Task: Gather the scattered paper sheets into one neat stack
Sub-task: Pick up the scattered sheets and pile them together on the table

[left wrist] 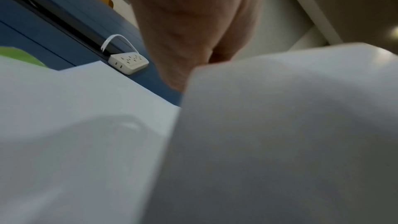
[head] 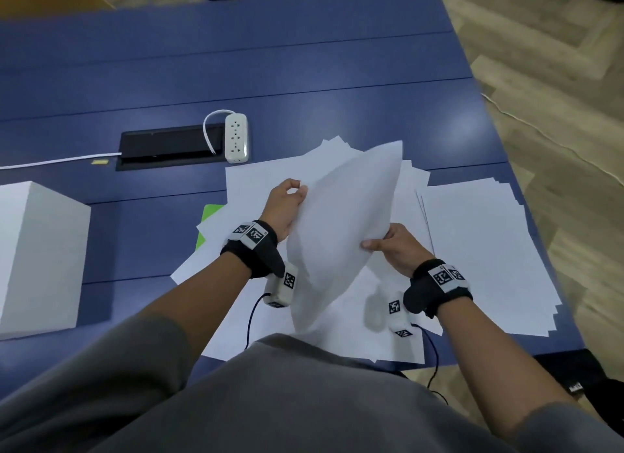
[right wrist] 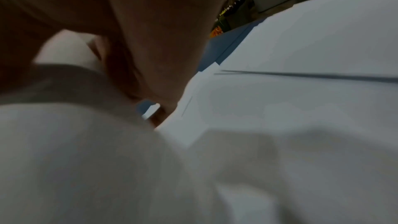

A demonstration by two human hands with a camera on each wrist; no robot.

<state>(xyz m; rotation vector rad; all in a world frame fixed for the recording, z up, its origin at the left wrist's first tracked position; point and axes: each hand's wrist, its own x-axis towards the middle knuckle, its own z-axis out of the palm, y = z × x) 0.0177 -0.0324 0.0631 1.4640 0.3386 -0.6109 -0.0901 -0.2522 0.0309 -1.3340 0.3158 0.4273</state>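
The right hand [head: 400, 250] pinches the near right edge of a lifted bundle of sheets [head: 344, 229], thumb on the upper face and the other fingers hidden beneath. The left hand [head: 285, 204] lies against the bundle's left edge; its thumb and forefinger curl towards each other beside the paper, and whether they actually nip the edge or only steady it with the palm cannot be told, since the left wrist view shows just the palm above the white sheet.

The bundle is held off the table, bowed and tilted, its long axis running from near left to far right, the far tip above the papers that lie there.

Beneath and around it loose sheets [head: 256, 185] overlap at odd angles on the blue table [head: 304, 67], with a green sheet [head: 210, 212] peeping out at their left. To the right lies a larger, roughly squared pile [head: 479, 256], fanned at its edges. It lies just right of the right hand, so the right hand is the nearer one, and a short carry rightward would probably bring the bundle over it; the bundle's axis would need turning to match the pile's.

Farther off, a white power strip [head: 237, 138] sits beside a black cable hatch [head: 169, 146], and a white box [head: 37, 250] stands near left.
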